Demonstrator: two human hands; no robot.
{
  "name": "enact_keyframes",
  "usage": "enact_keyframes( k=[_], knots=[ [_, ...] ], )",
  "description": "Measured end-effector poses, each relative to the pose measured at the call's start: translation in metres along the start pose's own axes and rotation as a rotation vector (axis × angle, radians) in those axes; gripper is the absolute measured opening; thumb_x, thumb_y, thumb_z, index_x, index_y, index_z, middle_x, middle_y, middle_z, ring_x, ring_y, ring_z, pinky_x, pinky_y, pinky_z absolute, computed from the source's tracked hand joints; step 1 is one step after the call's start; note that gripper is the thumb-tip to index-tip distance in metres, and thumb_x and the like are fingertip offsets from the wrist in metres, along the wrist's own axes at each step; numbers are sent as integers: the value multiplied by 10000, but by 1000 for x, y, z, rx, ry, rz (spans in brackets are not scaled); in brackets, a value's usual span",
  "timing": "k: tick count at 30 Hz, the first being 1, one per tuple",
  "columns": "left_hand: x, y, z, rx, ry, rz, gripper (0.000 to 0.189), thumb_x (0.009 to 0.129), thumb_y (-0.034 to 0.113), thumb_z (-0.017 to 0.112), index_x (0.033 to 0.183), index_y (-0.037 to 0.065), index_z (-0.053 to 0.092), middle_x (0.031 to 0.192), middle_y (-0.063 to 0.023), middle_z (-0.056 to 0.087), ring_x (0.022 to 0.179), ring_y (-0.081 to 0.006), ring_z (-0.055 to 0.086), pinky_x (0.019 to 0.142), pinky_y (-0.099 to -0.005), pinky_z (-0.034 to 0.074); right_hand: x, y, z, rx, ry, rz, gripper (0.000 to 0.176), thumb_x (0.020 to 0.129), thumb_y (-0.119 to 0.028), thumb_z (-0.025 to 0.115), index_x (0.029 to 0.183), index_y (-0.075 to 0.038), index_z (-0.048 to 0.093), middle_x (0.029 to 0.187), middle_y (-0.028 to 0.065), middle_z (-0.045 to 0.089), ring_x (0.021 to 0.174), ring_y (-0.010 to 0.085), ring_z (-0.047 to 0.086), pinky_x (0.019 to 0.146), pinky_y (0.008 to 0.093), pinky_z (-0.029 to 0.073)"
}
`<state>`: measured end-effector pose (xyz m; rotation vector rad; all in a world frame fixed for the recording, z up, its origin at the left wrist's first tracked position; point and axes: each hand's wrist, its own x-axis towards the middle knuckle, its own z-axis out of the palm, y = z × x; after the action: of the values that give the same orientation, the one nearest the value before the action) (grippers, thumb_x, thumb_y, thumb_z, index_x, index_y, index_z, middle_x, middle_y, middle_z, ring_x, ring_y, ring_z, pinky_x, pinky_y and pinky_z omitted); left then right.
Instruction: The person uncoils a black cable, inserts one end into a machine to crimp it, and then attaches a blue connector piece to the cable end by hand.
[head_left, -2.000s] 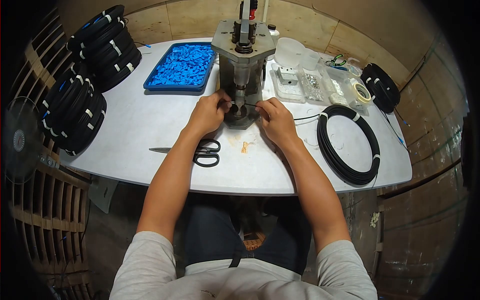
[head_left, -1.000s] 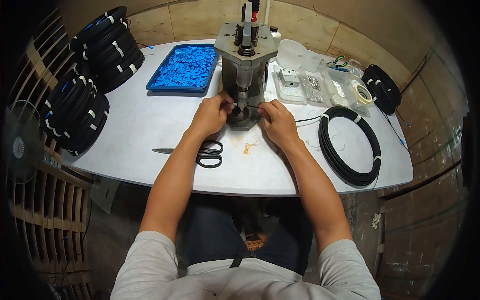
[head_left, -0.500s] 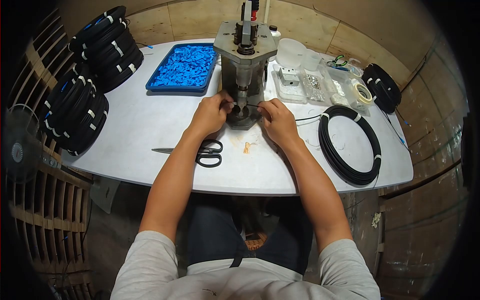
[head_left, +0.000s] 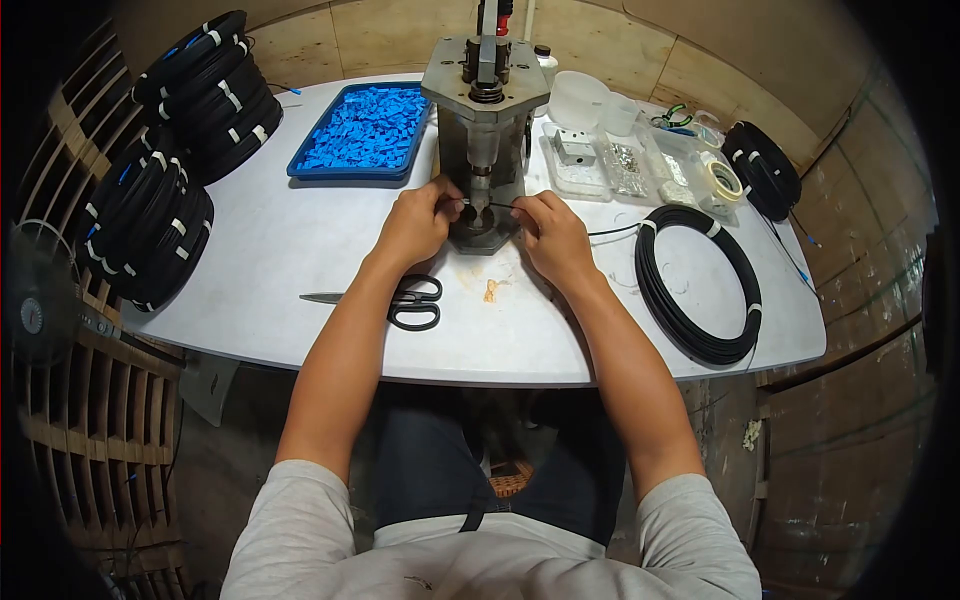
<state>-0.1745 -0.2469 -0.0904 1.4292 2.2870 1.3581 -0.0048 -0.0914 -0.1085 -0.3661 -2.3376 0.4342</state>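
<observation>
1. The left hand (head_left: 415,225) and right hand (head_left: 553,235) each pinch a thin black cable (head_left: 492,206), stretched between them across the base of a metal press (head_left: 485,110) on a white table (head_left: 280,250).
2. The cable trails right to a black coil (head_left: 697,285) lying flat nearby.
3. Done well, this likely means a taut, level cable, centred under the ram, with fingertips to either side.
4. Scissors (head_left: 405,300) lie untouched beside the left forearm.

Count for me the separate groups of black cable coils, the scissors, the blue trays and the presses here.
Black cable coil groups: 4
Scissors: 1
Blue tray: 1
Press: 1
Total: 7
</observation>
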Motion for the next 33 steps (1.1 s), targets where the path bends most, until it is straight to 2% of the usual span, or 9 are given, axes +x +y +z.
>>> enact_keyframes(
  k=[33],
  knots=[
    [1,-4,2,7,17,20,126,917,49,623,1020,20,690,876,-175,746,859,-334,734,788,-409,556,0,0,0,0,15,-11,100,921,-170,696,1006,-119,707,932,77,652,884,300,662,732,419,546]
  ],
)
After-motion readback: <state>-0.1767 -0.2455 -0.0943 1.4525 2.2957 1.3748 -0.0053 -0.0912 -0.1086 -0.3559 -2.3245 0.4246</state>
